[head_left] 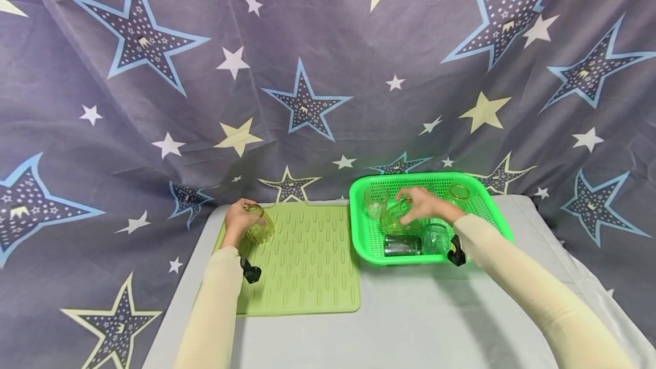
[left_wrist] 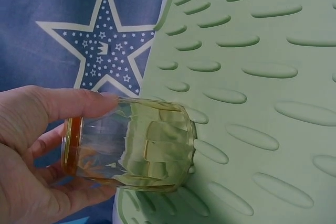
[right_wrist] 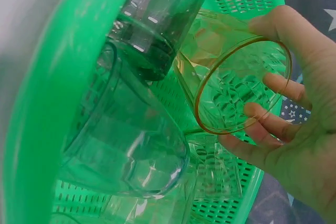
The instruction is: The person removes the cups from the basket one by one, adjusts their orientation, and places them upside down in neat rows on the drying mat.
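My left hand (head_left: 242, 220) grips a yellow-tinted drinking glass (left_wrist: 157, 145) by one end, thumb on one side and fingers on the other. The glass's other end meets the light green ridged mat (head_left: 307, 266), near its far left corner. Over the green plastic basket (head_left: 361, 249), my right hand (head_left: 421, 205) grips a second yellow-tinted glass (right_wrist: 210, 66) near its rim. This glass lies tilted, its mouth facing the palm. Close to it in the basket are a dark glass (head_left: 402, 245) on its side and a bluish-green glass (head_left: 435, 239).
The basket also holds a clear glass (head_left: 376, 198) at its left and another glass (head_left: 458, 193) at its back right. Mat and basket stand side by side on a white-covered table (head_left: 400, 318). A star-patterned grey cloth (head_left: 307, 33) hangs behind.
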`<state>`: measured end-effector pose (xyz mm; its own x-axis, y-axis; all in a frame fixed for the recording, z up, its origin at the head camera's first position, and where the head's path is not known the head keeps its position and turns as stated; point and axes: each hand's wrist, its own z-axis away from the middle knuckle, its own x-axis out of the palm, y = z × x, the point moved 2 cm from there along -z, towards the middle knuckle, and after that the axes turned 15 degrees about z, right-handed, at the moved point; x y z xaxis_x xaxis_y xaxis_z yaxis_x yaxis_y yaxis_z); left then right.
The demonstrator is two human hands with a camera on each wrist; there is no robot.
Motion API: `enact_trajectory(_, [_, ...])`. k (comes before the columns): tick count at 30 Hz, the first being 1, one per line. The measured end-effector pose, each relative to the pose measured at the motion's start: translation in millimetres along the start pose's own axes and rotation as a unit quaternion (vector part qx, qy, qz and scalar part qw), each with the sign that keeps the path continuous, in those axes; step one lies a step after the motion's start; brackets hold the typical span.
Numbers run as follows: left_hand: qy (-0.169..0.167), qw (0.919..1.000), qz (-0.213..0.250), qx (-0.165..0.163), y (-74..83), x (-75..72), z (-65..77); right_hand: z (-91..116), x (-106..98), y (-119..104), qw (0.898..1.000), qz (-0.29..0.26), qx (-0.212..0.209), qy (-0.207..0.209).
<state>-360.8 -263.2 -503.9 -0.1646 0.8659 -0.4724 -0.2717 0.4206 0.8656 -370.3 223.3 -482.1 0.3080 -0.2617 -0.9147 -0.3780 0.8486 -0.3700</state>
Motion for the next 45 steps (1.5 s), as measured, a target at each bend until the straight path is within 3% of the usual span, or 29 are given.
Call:
enact_trajectory(12, [-0.005, 1.0, -0.003, 0.002, -1.8, -1.6, 4.6, 17.2, -10.2, 6.2, 0.995, -0.086, -0.002, 0.047])
enact_trajectory(25, [-0.004, 0.9999, 0.006, -0.008, -4.2, -1.1, 3.9, 46.7, -28.1, 11.0, 0.979, -0.155, 0.006, 0.129])
enact_trajectory(33, [-0.006, 0.9999, 0.013, -0.001, -3.6, -0.6, 2.2, 55.6, -34.9, 6.5, 0.956, -0.245, 0.024, 0.161])
enact_trajectory(39, [-0.004, 0.9998, 0.018, 0.006, -2.6, 0.3, 3.6, 56.5, -34.4, 1.6, 0.937, -0.295, 0.015, 0.185])
enact_trajectory(45, [-0.007, 0.9998, 0.017, 0.005, -3.6, -0.8, 3.6, 57.1, -37.1, -10.3, 0.907, -0.372, -0.007, 0.195])
